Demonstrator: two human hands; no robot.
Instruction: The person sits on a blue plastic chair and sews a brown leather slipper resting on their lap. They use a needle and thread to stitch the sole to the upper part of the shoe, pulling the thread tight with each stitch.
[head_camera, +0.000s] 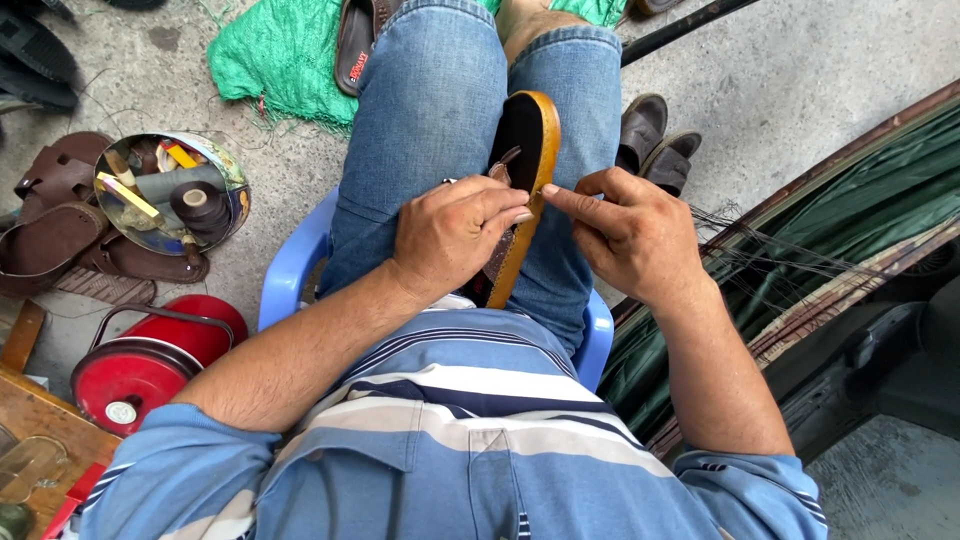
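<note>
A sandal with a black footbed and a tan sole edge stands on its side between my knees, toe pointing away. My left hand grips its near part, fingers wrapped over the brown strap and the sole edge. My right hand is beside it on the right, forefinger and thumb pinched together at the tan sole edge, close to my left fingertips. Whether a needle or thread is between those fingers I cannot tell. I sit on a blue plastic chair in jeans and a striped shirt.
A round tin of tools and thread spools sits on the floor at left among brown sandals. A red container stands nearer. A green mesh sack lies ahead, a pair of grey shoes at right, folded green canvas beyond.
</note>
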